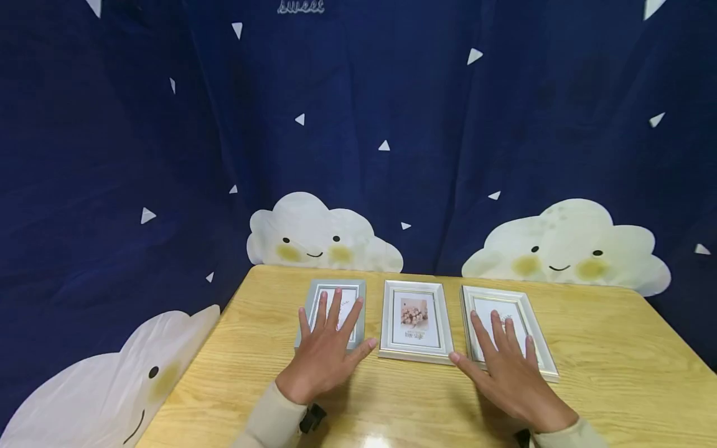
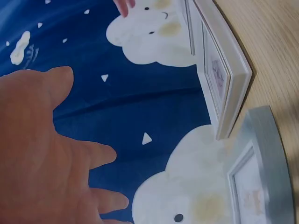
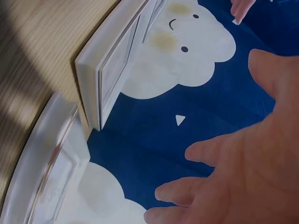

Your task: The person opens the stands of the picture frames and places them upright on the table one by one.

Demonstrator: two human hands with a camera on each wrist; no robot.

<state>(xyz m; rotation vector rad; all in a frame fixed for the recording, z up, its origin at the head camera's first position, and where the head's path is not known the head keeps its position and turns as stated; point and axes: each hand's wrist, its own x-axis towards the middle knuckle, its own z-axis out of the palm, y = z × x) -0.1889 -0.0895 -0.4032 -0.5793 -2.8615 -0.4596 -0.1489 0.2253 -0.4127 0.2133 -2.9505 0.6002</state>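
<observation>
Three picture frames lie flat in a row on a wooden table. The left one is a grey-blue picture frame, partly covered in the head view by my left hand, whose fingers are spread above it. In the middle lies a silver-white picture frame with a flower picture and lettering. Over the right-hand white picture frame my right hand is spread too, hiding part of its print. Both wrist views show a gap between palm and frames, and neither hand holds anything.
The pale wooden table reaches back to a dark blue curtain printed with white triangles and smiling clouds. A dark strap piece sits at my left wrist.
</observation>
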